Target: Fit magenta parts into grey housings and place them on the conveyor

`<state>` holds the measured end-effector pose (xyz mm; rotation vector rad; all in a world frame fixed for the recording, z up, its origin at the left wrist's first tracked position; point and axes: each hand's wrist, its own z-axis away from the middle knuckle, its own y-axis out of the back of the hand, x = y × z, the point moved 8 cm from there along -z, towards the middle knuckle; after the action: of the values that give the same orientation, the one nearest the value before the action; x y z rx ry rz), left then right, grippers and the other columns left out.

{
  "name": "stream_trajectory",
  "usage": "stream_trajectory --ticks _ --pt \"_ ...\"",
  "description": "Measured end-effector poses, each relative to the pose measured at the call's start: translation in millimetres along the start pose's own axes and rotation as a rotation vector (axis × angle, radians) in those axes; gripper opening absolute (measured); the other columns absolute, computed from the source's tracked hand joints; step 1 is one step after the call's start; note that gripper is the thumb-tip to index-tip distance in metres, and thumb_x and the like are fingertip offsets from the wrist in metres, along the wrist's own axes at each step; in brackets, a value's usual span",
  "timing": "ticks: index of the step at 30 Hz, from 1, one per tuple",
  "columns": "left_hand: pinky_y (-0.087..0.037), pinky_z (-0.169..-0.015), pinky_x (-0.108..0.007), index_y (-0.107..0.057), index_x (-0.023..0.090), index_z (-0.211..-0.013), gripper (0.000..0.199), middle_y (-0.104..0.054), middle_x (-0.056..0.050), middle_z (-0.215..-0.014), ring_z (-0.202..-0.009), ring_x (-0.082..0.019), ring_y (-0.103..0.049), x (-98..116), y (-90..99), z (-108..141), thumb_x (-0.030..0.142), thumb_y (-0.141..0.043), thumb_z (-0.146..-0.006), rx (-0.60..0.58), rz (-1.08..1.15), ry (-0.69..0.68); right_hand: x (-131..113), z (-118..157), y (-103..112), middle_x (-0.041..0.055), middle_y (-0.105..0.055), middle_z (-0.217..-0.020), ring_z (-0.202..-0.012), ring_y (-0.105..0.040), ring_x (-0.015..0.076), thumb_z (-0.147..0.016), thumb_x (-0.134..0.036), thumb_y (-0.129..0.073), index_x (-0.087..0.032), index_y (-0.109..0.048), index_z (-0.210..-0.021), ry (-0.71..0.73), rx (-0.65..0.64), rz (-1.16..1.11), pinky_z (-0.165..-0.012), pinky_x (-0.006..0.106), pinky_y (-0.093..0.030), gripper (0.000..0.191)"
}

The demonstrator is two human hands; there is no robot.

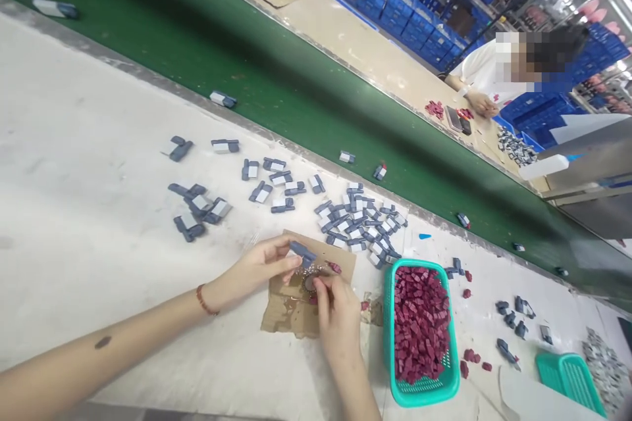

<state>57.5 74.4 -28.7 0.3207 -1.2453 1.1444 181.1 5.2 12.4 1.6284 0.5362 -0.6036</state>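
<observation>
Head view shows a blue-grey part [302, 254] being held above a sheet of cardboard [284, 319], its near end pinched between the thumb and fingers of the left hand [279, 260]. It is judged to be light, stiff and probably moulded plastic, smooth enough to slip if wetted; it is best gripped by its long sides, with the end left free. Just below it, the right hand [340, 309] is held with thumb and fingertips drawn together at a small round dish [310, 283]; whether anything is pinched there cannot be told. The cardboard is marked by dark, glossy stains. Beyond it, similar parts [363, 217], many with a pale flat face, are heaped on the white, scuffed surface [148, 316]. To the right, small angular maroon pieces [422, 322], apparently hard and light, are contained in a perforated turquoise basket [389, 335]. Farther out, a few parts are carried on a smooth green belt [276, 82], bordered by a worn grey edge.
</observation>
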Motion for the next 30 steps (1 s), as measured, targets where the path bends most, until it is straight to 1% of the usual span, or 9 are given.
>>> stream_trajectory --ticks 4,7,9,12,15,17,21,25,30 --pt "-0.05 -0.066 -0.03 -0.066 0.017 -0.089 0.038 -0.065 -0.003 -0.078 -0.062 -0.015 -0.056 -5.9 4.1 1.7 0.045 -0.077 -0.066 0.036 0.077 0.023 -8.5 1.0 -6.9 0.0043 -0.064 -0.068 -0.062 -0.061 0.0178 -0.101 -0.028 -0.032 -0.021 -0.055 -0.074 0.101 -0.013 0.17 -0.056 0.027 -0.045 0.036" --pt "-0.051 -0.083 -0.034 -0.068 0.017 -0.086 0.032 -0.068 -0.007 -0.092 -0.087 -0.022 -0.062 3.3 7.9 2.8 0.042 -0.077 -0.068 0.072 0.063 -0.079 -13.6 1.1 -9.6 0.0044 -0.064 -0.068 -0.062 -0.06 0.0182 -0.101 -0.026 -0.031 -0.021 -0.056 -0.076 0.134 -0.019 0.223 -0.056 0.028 -0.046 0.035" --pt "-0.05 -0.088 -0.034 -0.068 0.018 -0.084 0.028 -0.067 -0.009 -0.102 -0.1 -0.024 -0.06 9.5 8.3 3.4 0.039 -0.076 -0.069 0.072 0.054 -0.149 -14.7 -0.2 -9.7 0.0049 -0.064 -0.069 -0.063 -0.061 0.0186 -0.101 -0.026 -0.032 -0.021 -0.056 -0.077 0.128 -0.017 0.24 -0.057 0.028 -0.046 0.034" --pt "-0.053 -0.082 -0.035 -0.064 0.018 -0.087 0.028 -0.069 -0.01 -0.104 -0.094 -0.023 -0.063 7.9 4.4 3.5 0.04 -0.073 -0.072 0.024 0.083 -0.132 -12.5 -2.5 -8.4 0.0047 -0.064 -0.068 -0.062 -0.06 0.0187 -0.1 -0.026 -0.033 -0.021 -0.056 -0.075 0.087 -0.023 0.22 -0.057 0.028 -0.045 0.034" --pt "-0.053 -0.078 -0.034 -0.063 0.018 -0.088 0.028 -0.07 -0.008 -0.092 -0.083 -0.021 -0.064 4.7 3.3 5.1 0.04 -0.071 -0.073 0.022 0.012 -0.103 -8.6 -4.3 -5.6 0.004 -0.064 -0.068 -0.06 -0.06 0.0182 -0.098 -0.028 -0.037 -0.021 -0.056 -0.073 0.029 -0.041 0.096 -0.056 0.028 -0.044 0.032" --pt "-0.052 -0.076 -0.032 -0.064 0.017 -0.089 0.028 -0.069 -0.007 -0.09 -0.082 -0.022 -0.063 5.0 3.2 6.8 0.041 -0.069 -0.075 0.028 -0.058 -0.116 -1.3 -6.0 0.3 0.0028 -0.065 -0.066 -0.058 -0.059 0.0176 -0.096 -0.032 -0.043 -0.021 -0.057 -0.072 -0.077 -0.017 -0.047 -0.056 0.028 -0.045 0.029" --pt "-0.049 -0.067 -0.028 -0.062 0.017 -0.093 0.029 -0.064 -0.006 -0.088 -0.078 -0.02 -0.058 8.6 -2.0 10.6 0.044 -0.054 -0.086 -0.031 -0.24 -0.193 13.1 -9.6 18.1 -0.001 -0.058 -0.055 -0.05 -0.053 0.0153 -0.089 -0.045 -0.054 -0.021 -0.055 -0.063 -0.309 0.131 -0.351 -0.049 0.026 -0.042 0.035" --pt "-0.043 -0.061 -0.025 -0.057 0.018 -0.093 0.026 -0.06 -0.002 -0.076 -0.066 -0.016 -0.053 10.5 -11.7 14.3 0.04 -0.043 -0.092 -0.14 -0.483 -0.275 5.5 -17.8 26.1 -0.0024 -0.053 -0.051 -0.047 -0.048 0.0128 -0.084 -0.052 -0.059 -0.02 -0.054 -0.059 -0.303 0.187 -0.485 -0.045 0.023 -0.039 0.04" --pt "-0.041 -0.063 -0.026 -0.054 0.019 -0.094 0.022 -0.061 -0.003 -0.076 -0.065 -0.017 -0.053 10.0 -19.0 17.2 0.034 -0.039 -0.094 -0.225 -0.559 -0.34 -2.5 -23.1 14.2 -0.0014 -0.056 -0.055 -0.049 -0.049 0.0125 -0.083 -0.048 -0.061 -0.019 -0.059 -0.065 -0.304 0.117 -0.561 -0.046 0.023 -0.041 0.035"
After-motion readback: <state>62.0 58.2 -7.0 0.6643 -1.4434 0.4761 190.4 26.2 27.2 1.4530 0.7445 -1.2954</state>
